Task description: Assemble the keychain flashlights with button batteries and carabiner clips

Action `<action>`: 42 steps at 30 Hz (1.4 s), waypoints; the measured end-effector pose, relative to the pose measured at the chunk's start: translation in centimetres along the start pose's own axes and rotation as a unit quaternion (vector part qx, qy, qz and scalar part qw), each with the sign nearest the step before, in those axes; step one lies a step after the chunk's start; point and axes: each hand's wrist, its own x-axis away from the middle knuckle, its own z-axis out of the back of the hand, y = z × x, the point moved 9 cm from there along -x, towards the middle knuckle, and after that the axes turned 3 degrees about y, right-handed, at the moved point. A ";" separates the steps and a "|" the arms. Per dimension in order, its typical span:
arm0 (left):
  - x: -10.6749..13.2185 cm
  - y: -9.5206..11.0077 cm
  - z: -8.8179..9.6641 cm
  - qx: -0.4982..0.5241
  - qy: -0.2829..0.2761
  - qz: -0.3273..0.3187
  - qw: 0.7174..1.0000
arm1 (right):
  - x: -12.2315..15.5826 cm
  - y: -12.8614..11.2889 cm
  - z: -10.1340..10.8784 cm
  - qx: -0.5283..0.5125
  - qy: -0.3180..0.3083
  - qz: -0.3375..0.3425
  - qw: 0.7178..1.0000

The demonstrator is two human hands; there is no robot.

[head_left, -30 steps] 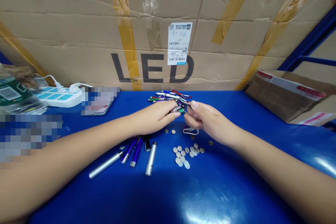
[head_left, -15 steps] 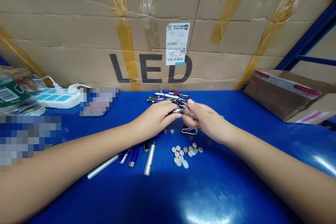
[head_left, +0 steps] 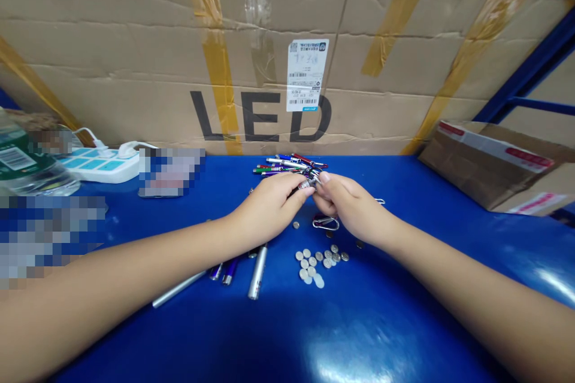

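Observation:
My left hand (head_left: pixel 269 203) and my right hand (head_left: pixel 348 203) meet at the middle of the blue table (head_left: pixel 404 287), both pinched on one small keychain flashlight (head_left: pixel 308 184). Just behind them lies a pile of coloured keychain flashlights (head_left: pixel 287 164). Under my right hand rests a silver carabiner clip (head_left: pixel 326 223). Several button cell batteries (head_left: pixel 317 260) are scattered in front of the hands. Silver and blue flashlight tubes (head_left: pixel 257 266) lie beneath my left forearm, partly hidden by it.
A big cardboard box printed "LED" (head_left: pixel 269 60) walls off the back. A smaller taped box (head_left: pixel 494 161) sits at the right. At the left are a white power strip (head_left: pixel 96 164), a phone (head_left: pixel 168 176) and a plastic bottle (head_left: pixel 22 161).
The two hands have drawn closer together around the small flashlight, and my left forearm now covers more of the tubes on the table.

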 end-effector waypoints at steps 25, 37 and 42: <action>-2.3 -4.1 1.7 -0.149 -0.067 -0.057 0.985 | -1.5 1.4 4.1 0.314 0.086 -0.007 0.945; -1.7 -6.4 0.5 -0.192 -0.118 -0.041 0.973 | -2.7 2.8 3.1 0.473 0.023 0.070 0.878; -2.2 -5.5 1.9 -0.225 -0.132 -0.030 0.965 | -2.1 1.5 3.1 0.459 0.052 0.095 0.882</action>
